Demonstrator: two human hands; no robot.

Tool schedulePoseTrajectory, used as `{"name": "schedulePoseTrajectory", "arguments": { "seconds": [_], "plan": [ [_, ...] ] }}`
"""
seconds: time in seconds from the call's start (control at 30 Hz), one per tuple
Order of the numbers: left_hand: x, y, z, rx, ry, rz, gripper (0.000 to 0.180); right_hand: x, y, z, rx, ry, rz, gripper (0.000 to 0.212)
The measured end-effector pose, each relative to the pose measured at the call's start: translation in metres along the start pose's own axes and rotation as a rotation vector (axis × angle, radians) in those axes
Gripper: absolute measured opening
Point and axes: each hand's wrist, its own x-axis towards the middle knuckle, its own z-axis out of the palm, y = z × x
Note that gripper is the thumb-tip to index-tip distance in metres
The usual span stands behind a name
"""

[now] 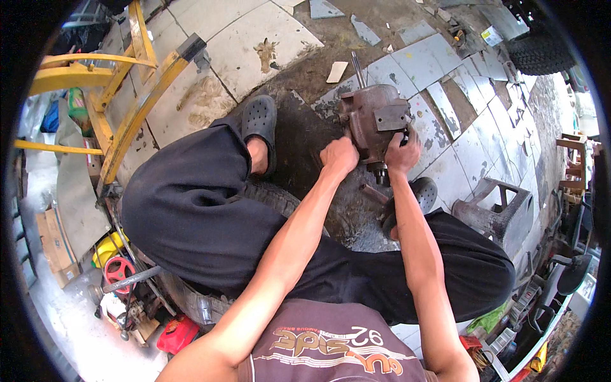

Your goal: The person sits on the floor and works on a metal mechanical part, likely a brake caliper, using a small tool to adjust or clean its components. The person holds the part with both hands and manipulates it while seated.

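A rusty brown metal gearbox (372,121) stands on the dirty floor between my feet. A bare metal shaft (358,70) sticks out of its far end, and a dark splined shaft end (380,172) points back toward me. My left hand (340,156) is closed at the near left edge of the housing, its fingertips hidden against the metal. On the near right side, below a flat plate, my right hand (403,153) grips the housing with curled fingers. Just under the splined end lies a short rusty pipe (373,193).
A heavy grey metal bracket (499,213) sits to the right beside my knee. Broken tiles (439,105) cover the floor beyond the gearbox. At left stands a yellow metal frame (127,121), with a red handwheel (119,272) nearer me. A tyre (541,51) is at far right.
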Motion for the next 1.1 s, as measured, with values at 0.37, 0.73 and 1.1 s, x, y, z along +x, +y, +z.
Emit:
{"name": "schedulePoseTrajectory", "arguments": {
  "seconds": [0.37,0.73,1.1],
  "plan": [
    [0.03,-0.022,-0.006,-0.209,0.06,0.075,0.046,0.001,-0.004,-0.001,0.022,0.043,-0.013,0.037],
    [0.011,-0.02,-0.008,-0.207,0.149,-0.048,0.039,0.002,-0.006,-0.002,0.026,0.058,-0.015,0.037],
    [0.033,-0.023,0.013,-0.115,0.144,-0.021,0.035,0.002,-0.006,-0.003,0.064,0.065,-0.035,0.037]
  ]
}}
